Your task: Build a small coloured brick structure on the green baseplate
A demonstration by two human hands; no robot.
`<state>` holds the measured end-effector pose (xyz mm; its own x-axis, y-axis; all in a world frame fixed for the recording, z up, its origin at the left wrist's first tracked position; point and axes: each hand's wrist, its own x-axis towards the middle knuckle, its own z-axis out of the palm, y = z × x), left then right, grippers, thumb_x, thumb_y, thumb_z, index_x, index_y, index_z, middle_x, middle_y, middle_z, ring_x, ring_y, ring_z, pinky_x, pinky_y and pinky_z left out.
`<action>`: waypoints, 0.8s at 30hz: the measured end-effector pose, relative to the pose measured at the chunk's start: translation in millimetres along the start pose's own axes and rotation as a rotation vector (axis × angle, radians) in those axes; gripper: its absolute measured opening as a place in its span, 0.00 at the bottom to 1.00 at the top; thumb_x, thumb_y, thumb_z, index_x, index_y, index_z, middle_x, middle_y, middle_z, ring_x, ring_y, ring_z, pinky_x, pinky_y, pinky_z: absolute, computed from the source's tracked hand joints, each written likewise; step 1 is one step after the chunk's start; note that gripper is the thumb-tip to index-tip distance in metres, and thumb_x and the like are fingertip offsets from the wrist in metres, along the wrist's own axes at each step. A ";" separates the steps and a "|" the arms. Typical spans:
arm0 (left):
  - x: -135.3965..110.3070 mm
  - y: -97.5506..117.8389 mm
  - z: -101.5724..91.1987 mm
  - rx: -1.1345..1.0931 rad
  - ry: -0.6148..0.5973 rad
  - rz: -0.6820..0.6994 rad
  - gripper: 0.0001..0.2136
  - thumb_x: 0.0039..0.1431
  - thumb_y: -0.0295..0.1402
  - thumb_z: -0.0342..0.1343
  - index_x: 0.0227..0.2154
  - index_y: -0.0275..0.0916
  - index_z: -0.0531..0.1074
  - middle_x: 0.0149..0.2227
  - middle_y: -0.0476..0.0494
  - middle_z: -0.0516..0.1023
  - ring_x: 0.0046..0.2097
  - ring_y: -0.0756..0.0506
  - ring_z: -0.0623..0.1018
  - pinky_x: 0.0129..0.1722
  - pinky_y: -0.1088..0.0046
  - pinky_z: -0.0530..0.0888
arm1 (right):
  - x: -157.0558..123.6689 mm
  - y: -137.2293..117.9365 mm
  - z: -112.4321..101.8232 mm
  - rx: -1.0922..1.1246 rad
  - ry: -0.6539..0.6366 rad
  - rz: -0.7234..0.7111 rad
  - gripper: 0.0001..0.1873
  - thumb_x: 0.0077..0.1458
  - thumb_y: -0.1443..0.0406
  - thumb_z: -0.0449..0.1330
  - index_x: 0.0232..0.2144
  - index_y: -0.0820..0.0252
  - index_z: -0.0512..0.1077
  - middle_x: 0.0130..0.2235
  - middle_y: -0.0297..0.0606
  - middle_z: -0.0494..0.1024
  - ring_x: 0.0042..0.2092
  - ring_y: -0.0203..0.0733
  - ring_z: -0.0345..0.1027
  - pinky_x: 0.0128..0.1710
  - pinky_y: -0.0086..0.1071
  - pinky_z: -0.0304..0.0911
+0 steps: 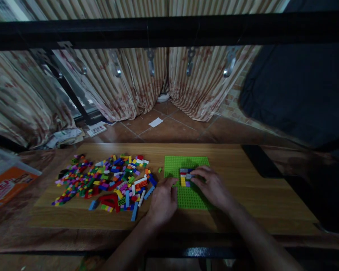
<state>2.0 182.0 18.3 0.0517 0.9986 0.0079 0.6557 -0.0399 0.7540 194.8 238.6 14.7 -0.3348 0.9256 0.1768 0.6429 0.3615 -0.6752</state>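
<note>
A green studded baseplate (pixel 190 201) lies on the wooden board. On its middle stands a small block of building bricks (pixel 183 180), with yellow, red, grey, dark blue and purple parts. My right hand (pixel 214 188) reaches in from the right, its thumb and forefinger closed around a greyish-blue brick (pixel 188 176) at the block's right side. My left hand (pixel 163 199) rests over the baseplate's left edge, fingertips pinched together just left of the block. Whatever those fingertips hold, if anything, is too small to make out.
Loose bricks (pixel 110 180) of many colours spread over the board's left half. One small green brick (pixel 160 170) lies between pile and baseplate. At the right is a flat black object (pixel 261 162). A clear box with an orange label (pixel 11 184) stands far left. A black bar with hooks crosses above.
</note>
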 end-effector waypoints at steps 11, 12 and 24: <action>-2.1 -0.1 6.2 0.347 -0.121 0.141 0.24 0.62 0.28 0.43 0.61 0.41 0.58 0.54 0.38 0.68 0.50 0.42 0.74 0.50 0.64 0.73 | 0.1 -1.2 5.4 -0.086 -0.025 -0.007 0.08 0.56 0.65 0.58 0.36 0.55 0.77 0.40 0.39 0.73 0.43 0.43 0.67 0.46 0.40 0.64; -1.8 1.0 7.2 0.392 -0.151 0.139 0.25 0.61 0.27 0.43 0.62 0.42 0.57 0.55 0.37 0.67 0.50 0.41 0.74 0.48 0.64 0.74 | 0.6 -1.2 5.7 -0.089 -0.026 -0.001 0.07 0.55 0.65 0.59 0.35 0.55 0.78 0.40 0.39 0.73 0.42 0.43 0.67 0.46 0.40 0.64; -1.6 3.2 16.6 0.571 -0.218 0.187 0.29 0.58 0.27 0.45 0.64 0.44 0.52 0.57 0.36 0.63 0.52 0.39 0.72 0.45 0.66 0.74 | 1.3 4.3 2.9 -0.027 0.072 0.097 0.12 0.57 0.60 0.56 0.38 0.58 0.77 0.39 0.40 0.76 0.40 0.42 0.70 0.41 0.37 0.65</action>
<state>16.5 179.6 9.8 0.3171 0.9455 -0.0740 0.9156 -0.2848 0.2837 195.1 241.0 10.0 -0.2207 0.9616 0.1630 0.6888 0.2720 -0.6720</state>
